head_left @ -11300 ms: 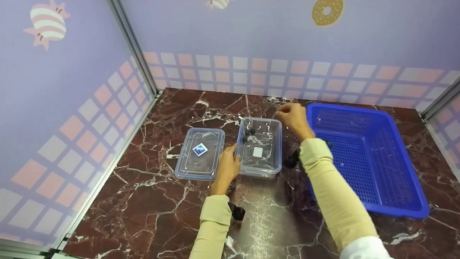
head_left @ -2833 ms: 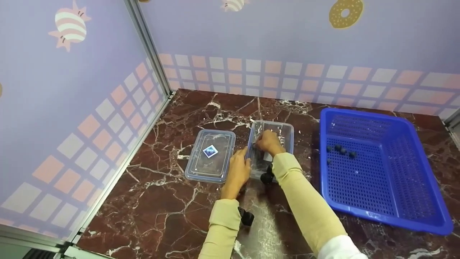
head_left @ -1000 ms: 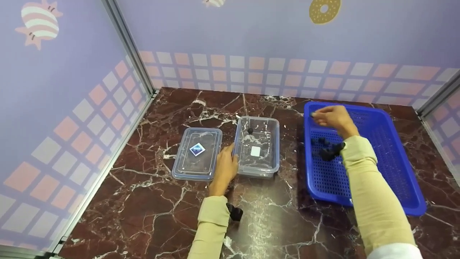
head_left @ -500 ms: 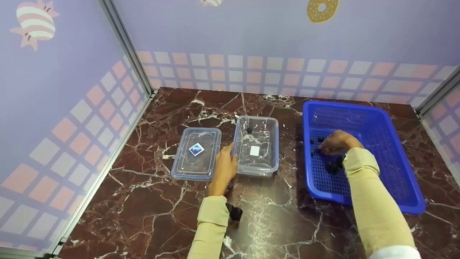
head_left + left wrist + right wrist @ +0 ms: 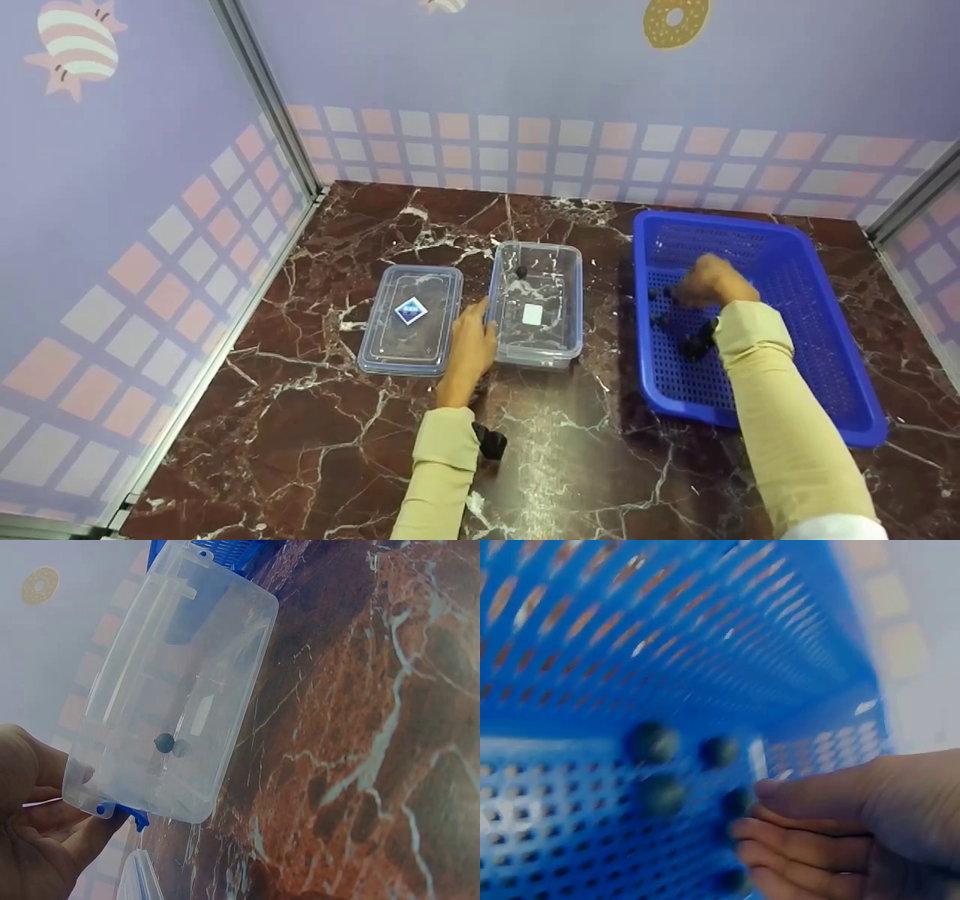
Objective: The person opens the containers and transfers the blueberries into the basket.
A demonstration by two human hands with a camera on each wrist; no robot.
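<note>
In the head view my left hand is at the left wall of a clear plastic container; the left wrist view shows its thumb and fingers pinching that wall at the rim. One small dark round ball lies inside the container. My right hand is lowered into a blue perforated basket. Its thumb and fingers are loosely extended, with nothing seen between them. Several dark greenish balls lie on the basket floor close to the fingertips; the right wrist view is blurred.
A clear lid with a blue diamond sticker lies flat left of the container. Under everything is a dark red marbled tabletop. Patterned wall panels stand at the back and sides.
The container held several balls earlier and has one now. A second ago my right hand held a ball high at the basket's left rim; it has since come down inside, its fingers freed. Left hand unmoved.
</note>
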